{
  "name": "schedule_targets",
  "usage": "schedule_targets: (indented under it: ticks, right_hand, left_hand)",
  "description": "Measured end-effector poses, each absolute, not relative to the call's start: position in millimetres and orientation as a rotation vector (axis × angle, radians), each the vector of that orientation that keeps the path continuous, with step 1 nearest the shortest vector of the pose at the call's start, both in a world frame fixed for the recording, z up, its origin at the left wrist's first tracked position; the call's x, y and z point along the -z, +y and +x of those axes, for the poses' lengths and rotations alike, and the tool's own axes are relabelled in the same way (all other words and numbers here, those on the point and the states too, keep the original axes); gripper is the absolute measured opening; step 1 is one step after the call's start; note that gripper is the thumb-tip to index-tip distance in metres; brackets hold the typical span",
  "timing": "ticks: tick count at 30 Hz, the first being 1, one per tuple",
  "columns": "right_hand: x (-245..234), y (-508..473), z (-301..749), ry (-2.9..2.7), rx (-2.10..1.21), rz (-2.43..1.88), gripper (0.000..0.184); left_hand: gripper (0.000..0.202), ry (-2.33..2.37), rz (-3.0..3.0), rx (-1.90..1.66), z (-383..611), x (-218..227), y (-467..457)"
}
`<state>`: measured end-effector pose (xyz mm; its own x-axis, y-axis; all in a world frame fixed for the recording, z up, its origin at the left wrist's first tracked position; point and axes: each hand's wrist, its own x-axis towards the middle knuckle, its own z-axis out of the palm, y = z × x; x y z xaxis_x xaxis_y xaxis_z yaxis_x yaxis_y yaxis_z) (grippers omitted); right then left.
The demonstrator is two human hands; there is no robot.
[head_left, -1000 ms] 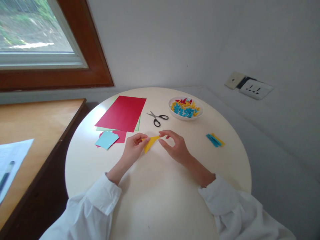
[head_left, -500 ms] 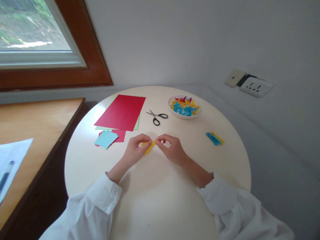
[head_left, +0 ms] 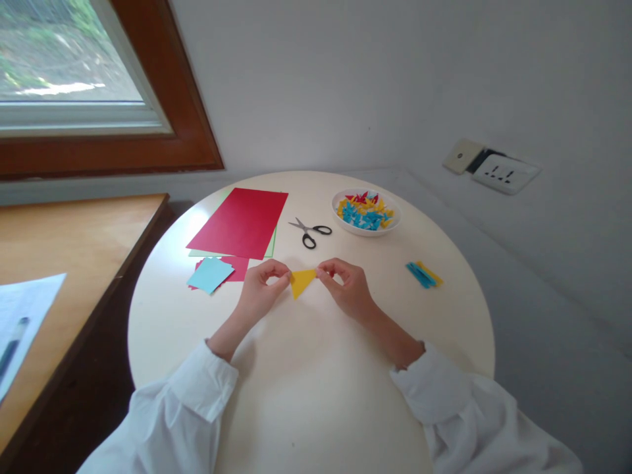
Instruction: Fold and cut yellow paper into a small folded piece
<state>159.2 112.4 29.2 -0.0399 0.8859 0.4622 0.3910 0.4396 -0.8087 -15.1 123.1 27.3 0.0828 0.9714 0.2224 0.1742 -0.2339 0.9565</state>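
Both hands are drawn near each other with one yellow paper piece (head_left: 302, 282) stretched between them, above the white tabletop (head_left: 320, 395). The left hand (head_left: 266, 286) pinches its left corner between thumb and forefinger; the right hand (head_left: 345, 286) pinches the right corner the same way. The piece is a triangle, its free point turned toward the wearer. The step in hand seems to be folding or aligning this paper, and the next move probably calls for matching edges and a light, even pinch so that no stray crease forms.

Just beyond the hands lies one pair of scissors (head_left: 307, 230), blades slightly parted. Past the right hand stands one white dish (head_left: 363, 232) with many small folded pieces (head_left: 365, 214) in blue, yellow and red, too crowded to count. Farther right of that hand are narrow strips (head_left: 421, 276), blue and yellow, bunched too tightly to number.

Beside the left hand, one pale blue square (head_left: 211, 275) tops red squares (head_left: 239, 270) whose count is hidden. Beyond them, one large red sheet (head_left: 239, 224) covers at least one pale green sheet (head_left: 207, 253).
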Motion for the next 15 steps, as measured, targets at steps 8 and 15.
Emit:
schedule_targets:
  ticks: [8, 15]
  right_hand:
    - [-19.6, 116.1, 159.1, -1.484, -0.711, -1.124, 0.012]
    - [-20.6, 116.4, 157.7, -1.346, -0.791, -1.103, 0.012]
  left_hand:
    - [0.020, 1.093, 1.302, -1.165, -11.3, -28.2, 121.6]
    - [0.032, 0.997, 1.187, -0.977, -8.1, -31.8, 117.4]
